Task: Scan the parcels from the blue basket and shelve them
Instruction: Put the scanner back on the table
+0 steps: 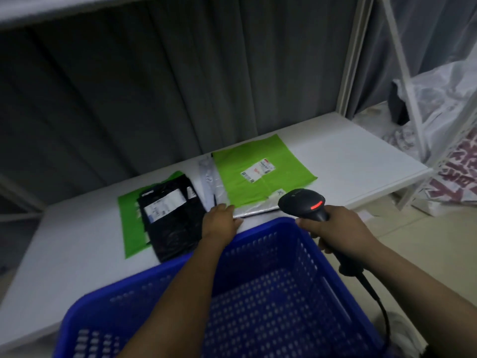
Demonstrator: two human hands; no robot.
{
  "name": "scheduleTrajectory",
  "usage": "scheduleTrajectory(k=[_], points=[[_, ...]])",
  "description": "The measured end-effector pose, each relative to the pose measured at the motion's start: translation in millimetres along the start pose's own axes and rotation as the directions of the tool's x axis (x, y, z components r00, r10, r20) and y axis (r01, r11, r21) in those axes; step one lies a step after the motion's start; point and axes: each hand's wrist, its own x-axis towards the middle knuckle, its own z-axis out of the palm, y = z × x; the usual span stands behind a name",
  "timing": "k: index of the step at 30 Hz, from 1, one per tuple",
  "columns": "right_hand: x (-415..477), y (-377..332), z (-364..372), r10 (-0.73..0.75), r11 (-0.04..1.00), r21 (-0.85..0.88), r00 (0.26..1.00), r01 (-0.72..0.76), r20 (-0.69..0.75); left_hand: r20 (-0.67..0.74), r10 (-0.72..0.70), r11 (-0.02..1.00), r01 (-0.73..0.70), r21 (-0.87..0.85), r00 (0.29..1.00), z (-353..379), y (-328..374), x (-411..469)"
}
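A blue perforated basket (271,293) stands in front of me against the white shelf (77,241); no parcel shows inside it. On the shelf lie a green parcel (258,174) with a white label, a silver parcel (258,211) under its near edge, a clear flat bag (209,182), and a black parcel (170,215) on top of another green parcel (130,228). My left hand (220,223) rests at the shelf's front edge with its fingers touching the silver parcel. My right hand (335,231) grips a black barcode scanner (304,204) whose red light is lit.
A dark grey curtain (154,99) hangs behind the shelf. A white shelf post (351,60) rises at the right. Beyond it a white frame (413,104) stands before plastic bags (444,112) on the floor. The scanner's cable (379,303) trails down at the basket's right side.
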Motion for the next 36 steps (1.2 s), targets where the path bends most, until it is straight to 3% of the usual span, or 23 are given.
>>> scheduleTrajectory(k=[3,10,15,22,27,32,36], points=[[-32.2,-15.7,13.0,-0.054,0.997,-0.058,0.999,0.054,0.000,-0.006,-0.074,0.997,0.074,-0.022,0.997,-23.0,-19.8,-65.7],[-117.3,-55.4,64.2,-0.083,0.997,0.017,0.993,0.081,0.083,-0.020,-0.215,0.977,0.215,0.005,0.976,-92.5,-85.9,-213.0],[-171.8,-128.6,105.9,-0.238,0.954,-0.143,0.956,0.263,0.172,-0.092,-0.311,0.949,0.314,0.015,0.946,-150.6,-141.3,-309.1],[-267.9,-246.5,181.0,-0.462,0.848,-0.083,0.806,0.524,0.369,-0.215,-0.487,0.862,0.505,0.033,0.846,-226.1,-244.9,-447.9],[-328.7,-334.8,233.4,-0.593,0.693,-0.067,0.620,0.718,0.514,-0.319,-0.608,0.768,0.640,-0.004,0.727,-280.0,-324.1,-543.4],[-391.6,-428.5,297.0,-0.728,0.522,-0.022,0.459,0.853,0.510,-0.417,-0.681,0.670,0.742,-0.022,0.602,-323.1,-399.5,-627.2],[-427.4,-488.7,356.5,-0.778,0.458,0.011,0.395,0.889,0.489,-0.454,-0.720,0.589,0.808,-0.002,0.524,-351.1,-451.3,-678.4]])
